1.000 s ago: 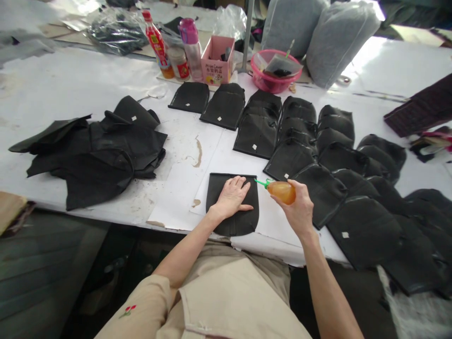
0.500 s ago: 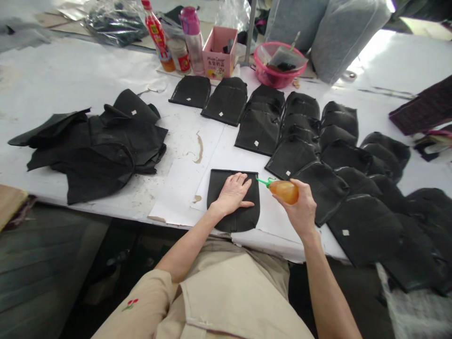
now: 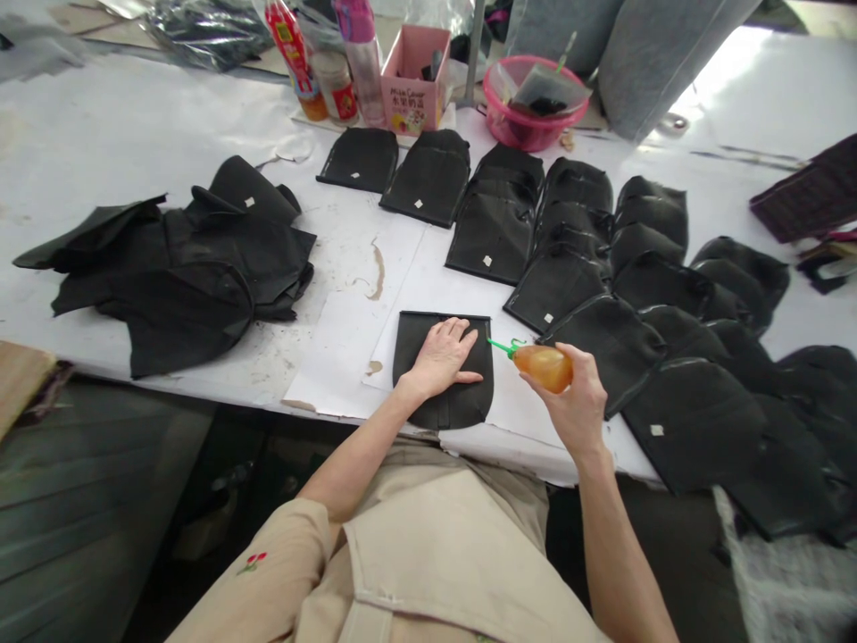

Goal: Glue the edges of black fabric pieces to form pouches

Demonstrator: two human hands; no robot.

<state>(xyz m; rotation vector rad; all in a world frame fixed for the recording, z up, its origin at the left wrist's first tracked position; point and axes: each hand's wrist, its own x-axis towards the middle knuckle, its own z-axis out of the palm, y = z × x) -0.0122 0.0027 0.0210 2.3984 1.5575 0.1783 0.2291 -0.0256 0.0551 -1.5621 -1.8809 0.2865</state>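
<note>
Two hands: left hand [image 3: 442, 355] flat on black piece [image 3: 443, 371], right hand [image 3: 574, 404] grips glue bottle [image 3: 544, 366] (unlabelled).

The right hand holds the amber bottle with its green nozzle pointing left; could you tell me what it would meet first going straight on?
Probably the black fabric piece, near its right edge beside the left hand; depth is unclear.

We see matt black cloth in the piece [image 3: 445, 371] nearest us, a glossy amber plastic bottle [image 3: 544, 366] and stained white paper [image 3: 348, 295] beneath.
</note>
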